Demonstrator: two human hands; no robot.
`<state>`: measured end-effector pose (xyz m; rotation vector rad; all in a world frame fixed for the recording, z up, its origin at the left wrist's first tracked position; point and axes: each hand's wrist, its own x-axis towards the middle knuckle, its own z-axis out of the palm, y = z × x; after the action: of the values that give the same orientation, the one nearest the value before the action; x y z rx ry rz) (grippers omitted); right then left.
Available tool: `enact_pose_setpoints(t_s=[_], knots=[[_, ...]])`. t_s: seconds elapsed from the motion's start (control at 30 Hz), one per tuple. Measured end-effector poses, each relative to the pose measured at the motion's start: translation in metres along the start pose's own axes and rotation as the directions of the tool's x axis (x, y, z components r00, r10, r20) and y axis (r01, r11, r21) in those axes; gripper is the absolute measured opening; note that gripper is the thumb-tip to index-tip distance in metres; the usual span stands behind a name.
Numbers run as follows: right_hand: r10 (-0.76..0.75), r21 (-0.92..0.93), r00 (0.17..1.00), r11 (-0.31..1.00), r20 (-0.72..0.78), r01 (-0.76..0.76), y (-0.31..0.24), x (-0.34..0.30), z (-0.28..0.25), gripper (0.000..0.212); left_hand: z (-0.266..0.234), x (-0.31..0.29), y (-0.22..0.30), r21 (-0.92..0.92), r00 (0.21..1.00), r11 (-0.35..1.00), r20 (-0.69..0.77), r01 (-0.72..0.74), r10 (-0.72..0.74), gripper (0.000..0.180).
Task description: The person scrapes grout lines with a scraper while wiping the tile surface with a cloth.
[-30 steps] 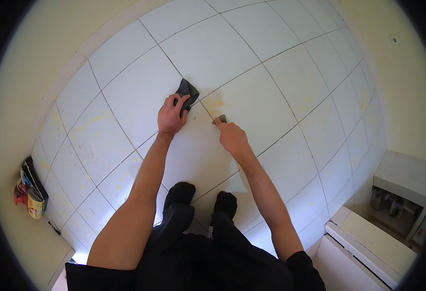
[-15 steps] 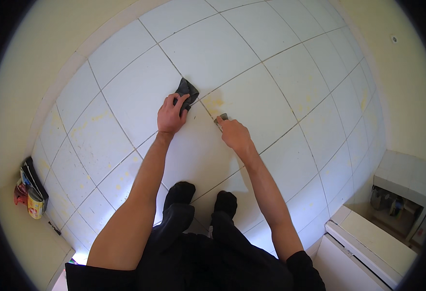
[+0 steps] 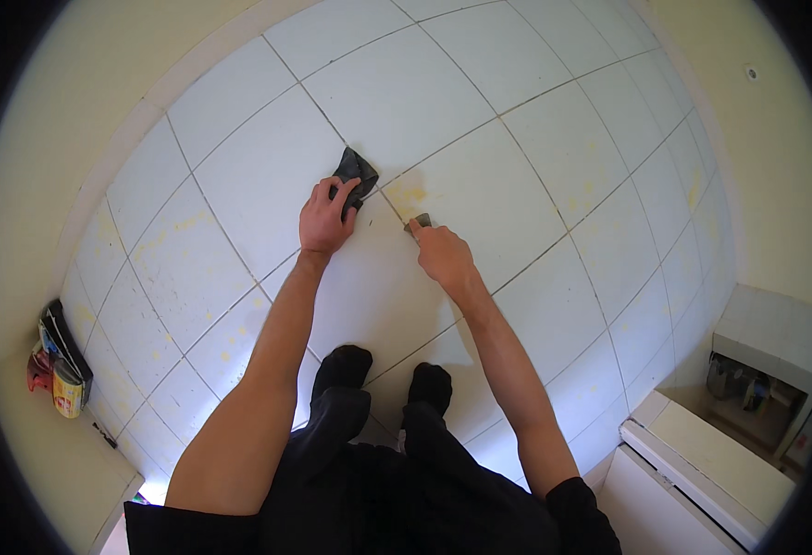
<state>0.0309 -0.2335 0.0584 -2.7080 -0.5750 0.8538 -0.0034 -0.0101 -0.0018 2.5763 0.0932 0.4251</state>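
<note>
On the tiled floor (image 3: pixel 359 277), your left hand (image 3: pixel 322 220) and right hand (image 3: pixel 446 254) both grip: the left, a black cloth (image 3: pixel 355 166) just left of the yellow smear (image 3: pixel 413 194); the right, nearer it, a small grey pad (image 3: pixel 424 220) just short, long axis unclear.

Fisheye view straight down onto a floor (image 3: pixel 406 74) of pale square tiles with dark grout lines. A person's bare forearms reach in from below. The left grip (image 3: pixel 325 217) has its fingers curled over a folded black cloth (image 3: pixel 356 166) lying on the tiles. Just right of it, the right grip (image 3: pixel 445 254) pinches a small grey-green piece (image 3: pixel 422 221), its material unclear, index finger along it. A yellow smear (image 3: pixel 412 194) lies just beyond. Two dark-covered feet (image 3: pixel 343 368) stand nearer the viewer. Red and yellow packages (image 3: pixel 68 393) sit by the left wall (image 3: pixel 36 231).
</note>
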Motion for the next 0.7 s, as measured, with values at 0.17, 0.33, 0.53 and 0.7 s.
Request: enact_pose_setpoints(t_s=[0.17,0.33,0.53,0.7], knots=[[0.015,-0.008,1.0,1.0,-0.01,-0.015,-0.004,-0.001,-0.001,0.048,-0.001,0.0,0.0,-0.013,1.0,1.0,-0.007,-0.005,0.005,0.058],[0.019,-0.01,1.0,1.0,0.009,-0.019,-0.006,0.001,-0.001,0.049,-0.001,0.001,0.0,-0.002,1.0,1.0,-0.001,0.0,0.0,0.058],[0.032,-0.039,0.999,0.999,0.001,-0.032,-0.017,0.002,-0.004,0.047,0.0,0.0,-0.002,0.001,1.0,1.0,-0.004,0.0,0.0,0.057],[0.032,-0.056,0.999,0.998,0.02,-0.031,-0.018,0.002,-0.003,0.045,-0.003,0.001,-0.002,-0.001,1.0,1.0,0.001,-0.001,0.001,0.057]])
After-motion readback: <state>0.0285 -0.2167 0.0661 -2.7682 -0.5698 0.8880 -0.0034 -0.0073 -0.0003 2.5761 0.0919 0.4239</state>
